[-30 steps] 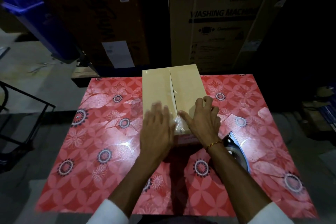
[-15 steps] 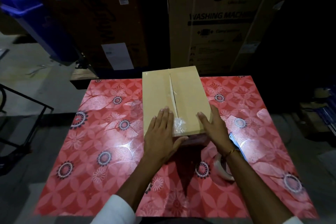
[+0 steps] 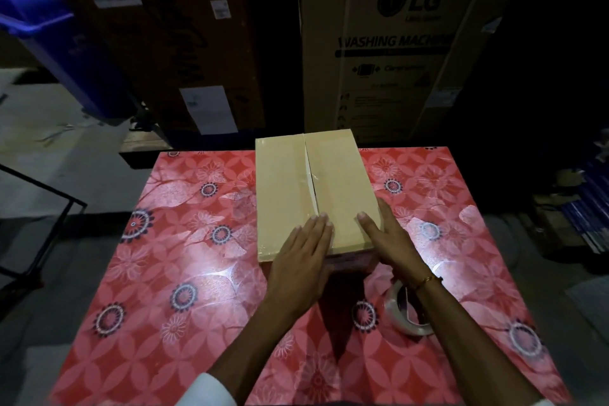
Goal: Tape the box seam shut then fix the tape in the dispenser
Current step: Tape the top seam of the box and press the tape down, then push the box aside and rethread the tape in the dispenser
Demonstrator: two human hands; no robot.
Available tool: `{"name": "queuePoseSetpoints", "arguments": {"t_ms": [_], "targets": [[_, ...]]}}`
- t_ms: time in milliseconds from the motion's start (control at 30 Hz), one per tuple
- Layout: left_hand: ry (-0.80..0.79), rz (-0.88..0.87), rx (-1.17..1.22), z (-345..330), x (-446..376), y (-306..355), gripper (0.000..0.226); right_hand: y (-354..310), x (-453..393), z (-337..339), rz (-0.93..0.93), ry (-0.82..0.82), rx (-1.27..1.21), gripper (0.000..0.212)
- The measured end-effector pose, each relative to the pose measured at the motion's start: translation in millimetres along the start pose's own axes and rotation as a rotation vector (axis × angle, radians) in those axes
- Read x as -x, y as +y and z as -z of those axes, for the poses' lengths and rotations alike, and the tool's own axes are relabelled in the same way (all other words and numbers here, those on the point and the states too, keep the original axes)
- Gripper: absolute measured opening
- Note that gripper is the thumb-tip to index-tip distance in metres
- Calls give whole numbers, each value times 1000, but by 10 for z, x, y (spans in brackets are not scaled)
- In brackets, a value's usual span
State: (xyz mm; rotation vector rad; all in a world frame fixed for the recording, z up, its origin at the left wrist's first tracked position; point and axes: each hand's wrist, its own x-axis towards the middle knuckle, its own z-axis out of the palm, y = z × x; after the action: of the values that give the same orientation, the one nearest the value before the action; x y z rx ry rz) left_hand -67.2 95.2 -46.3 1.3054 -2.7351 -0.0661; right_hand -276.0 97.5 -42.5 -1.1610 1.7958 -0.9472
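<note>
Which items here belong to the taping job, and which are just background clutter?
Job: tan cardboard box under left hand and right hand; clear tape roll.
Clutter: blue plastic bin; large LG washing machine carton; dark brown carton; black metal frame.

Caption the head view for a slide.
Both hands, left hand and right hand, press flat on the cardboard box atop a red floral table.

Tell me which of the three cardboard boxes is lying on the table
The small plain tan box under both hands; the LG washing machine carton and the darker brown carton stand behind the table.
</note>
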Motion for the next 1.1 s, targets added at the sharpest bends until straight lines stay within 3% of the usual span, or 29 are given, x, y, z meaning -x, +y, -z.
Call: {"name": "queuePoseSetpoints", "arguments": {"t_ms": [267, 400, 567, 733, 967, 1100], "targets": [[160, 113, 174, 20, 94, -283, 67, -119, 83, -221, 48, -31, -120, 55], [297, 248, 278, 73, 173, -554, 41, -252, 90, -520, 93, -86, -147, 55], [376, 388, 240, 174, 367, -915, 18, -413, 167, -1055, 169, -152, -143, 55], [384, 477, 203, 247, 569, -1155, 16, -562, 226, -1381, 186, -220, -77, 60], [358, 394, 291, 332, 406, -1079, 24, -497, 224, -1409, 135, -248, -243, 55], [391, 219, 405, 364, 112, -672, 22, -268, 225, -1170, -18, -141, -266, 25]]}}
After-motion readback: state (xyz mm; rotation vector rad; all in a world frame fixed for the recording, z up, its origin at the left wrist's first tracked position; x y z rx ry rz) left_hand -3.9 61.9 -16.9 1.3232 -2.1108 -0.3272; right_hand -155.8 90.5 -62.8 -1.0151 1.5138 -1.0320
